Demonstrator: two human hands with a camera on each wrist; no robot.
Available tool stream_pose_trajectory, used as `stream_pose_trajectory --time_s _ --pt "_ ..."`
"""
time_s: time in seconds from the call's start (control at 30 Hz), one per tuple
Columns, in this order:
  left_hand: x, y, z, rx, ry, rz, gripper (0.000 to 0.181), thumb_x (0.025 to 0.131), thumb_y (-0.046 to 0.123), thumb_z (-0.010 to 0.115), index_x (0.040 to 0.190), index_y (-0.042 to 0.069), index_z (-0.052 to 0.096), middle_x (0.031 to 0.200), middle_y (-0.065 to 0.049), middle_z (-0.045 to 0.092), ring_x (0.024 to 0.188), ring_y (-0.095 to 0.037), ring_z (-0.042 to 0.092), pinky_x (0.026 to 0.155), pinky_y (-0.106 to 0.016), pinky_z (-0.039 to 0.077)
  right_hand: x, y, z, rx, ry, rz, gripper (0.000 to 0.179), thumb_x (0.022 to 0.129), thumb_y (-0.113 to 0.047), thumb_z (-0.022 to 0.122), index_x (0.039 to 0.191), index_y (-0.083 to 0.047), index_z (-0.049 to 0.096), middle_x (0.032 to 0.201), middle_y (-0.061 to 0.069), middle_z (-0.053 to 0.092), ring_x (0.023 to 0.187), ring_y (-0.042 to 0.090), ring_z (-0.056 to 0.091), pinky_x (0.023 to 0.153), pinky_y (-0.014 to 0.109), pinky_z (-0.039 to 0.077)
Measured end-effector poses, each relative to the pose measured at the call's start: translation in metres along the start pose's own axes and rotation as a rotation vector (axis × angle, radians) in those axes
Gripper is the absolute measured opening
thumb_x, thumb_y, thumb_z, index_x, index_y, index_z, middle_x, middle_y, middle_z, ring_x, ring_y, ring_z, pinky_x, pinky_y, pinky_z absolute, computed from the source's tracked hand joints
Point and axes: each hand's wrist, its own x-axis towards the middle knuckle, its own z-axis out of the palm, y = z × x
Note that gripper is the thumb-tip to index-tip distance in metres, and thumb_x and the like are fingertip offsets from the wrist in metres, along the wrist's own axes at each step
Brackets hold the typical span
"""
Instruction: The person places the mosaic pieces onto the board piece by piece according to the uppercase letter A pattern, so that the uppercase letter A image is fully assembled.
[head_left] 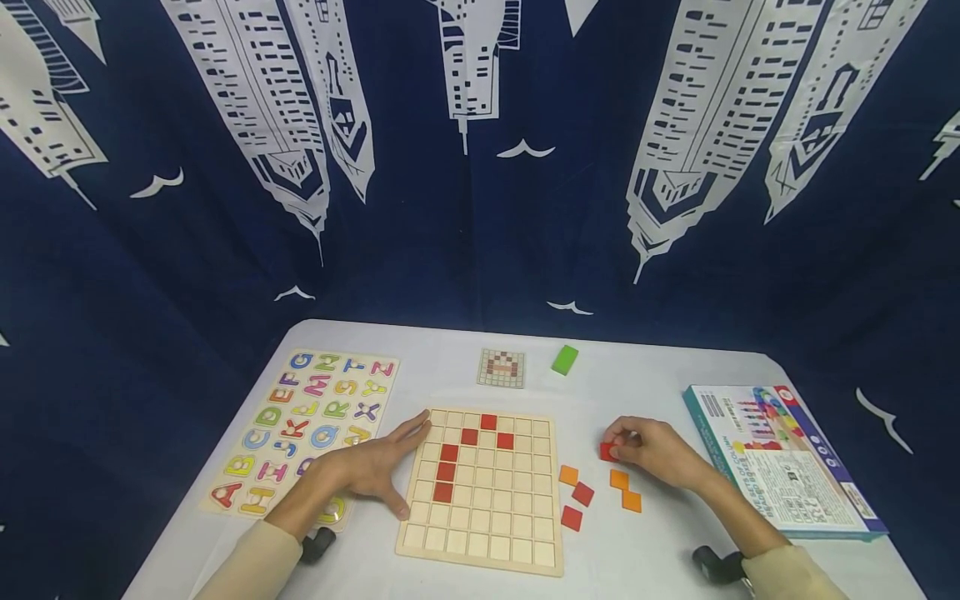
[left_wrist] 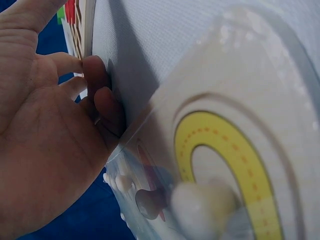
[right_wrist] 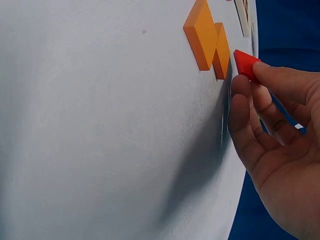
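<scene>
A wooden grid board (head_left: 502,525) lies in the middle of the table, with several red tiles (head_left: 448,452) set in its squares in a slanting line and a short column. My left hand (head_left: 375,467) rests at the board's left edge, thumb and fingers spread. Right of the board, my right hand (head_left: 651,448) pinches a red tile (right_wrist: 245,63) between thumb and fingertips. Loose red tiles (head_left: 572,518) and orange tiles (head_left: 632,501) lie between the board and that hand. Two orange tiles (right_wrist: 201,37) also show close to it in the right wrist view.
An alphabet peg puzzle (head_left: 258,417) lies on the left, partly under my left forearm. Behind the board are a small pattern card (head_left: 501,368) and a green block (head_left: 565,360). A flat game box (head_left: 787,467) lies at the right.
</scene>
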Motion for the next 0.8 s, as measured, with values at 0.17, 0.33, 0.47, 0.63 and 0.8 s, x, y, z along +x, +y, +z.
stream_pose_trajectory --time_s 0.17,0.33,0.47,0.63,0.8 --pt "0.0 0.001 -0.001 -0.007 0.002 0.003 0.136 0.056 0.046 0.095 0.162 0.013 0.017 0.17 0.002 -0.004 0.155 -0.027 0.012 0.118 -0.05 0.032 0.001 0.0 0.004 0.022 -0.003 0.024 0.013 0.089 -0.006 0.071 0.099 -0.015 0.072 0.086 0.001 0.062 0.08 0.018 0.059 0.063 0.022 0.055" --pt "0.0 0.002 0.0 -0.011 0.004 0.001 0.136 0.055 0.045 0.095 0.162 0.013 0.017 0.17 0.002 -0.004 0.155 -0.027 0.012 0.118 -0.05 0.032 0.002 -0.002 0.01 0.054 -0.016 0.013 0.013 0.091 -0.007 0.07 0.101 -0.014 0.071 0.087 0.002 0.063 0.077 0.017 0.061 0.066 0.022 0.057" --pt "0.0 0.001 0.0 -0.011 0.005 -0.002 0.136 0.055 0.046 0.095 0.162 0.013 0.017 0.17 0.003 -0.005 0.155 -0.027 0.011 0.118 -0.05 0.032 0.002 -0.007 0.014 0.07 -0.025 -0.008 0.013 0.09 -0.008 0.071 0.101 -0.014 0.071 0.087 0.002 0.064 0.076 0.016 0.062 0.065 0.022 0.056" --pt "0.0 0.0 0.0 0.0 0.004 -0.003 0.136 0.056 0.047 0.094 0.163 0.014 0.017 0.17 0.004 -0.006 0.156 -0.026 0.01 0.119 -0.049 0.032 0.004 -0.014 0.018 0.075 -0.035 -0.03 0.013 0.09 -0.011 0.073 0.102 -0.014 0.071 0.087 0.002 0.062 0.077 0.017 0.061 0.062 0.022 0.053" --pt "0.0 0.0 0.0 -0.004 0.004 -0.009 0.136 0.055 0.047 0.094 0.163 0.015 0.017 0.17 0.004 -0.006 0.156 -0.026 0.01 0.119 -0.049 0.031 0.006 -0.021 0.022 0.081 -0.035 -0.015 0.012 0.09 -0.012 0.074 0.102 -0.014 0.071 0.087 0.002 0.062 0.075 0.018 0.061 0.058 0.023 0.052"
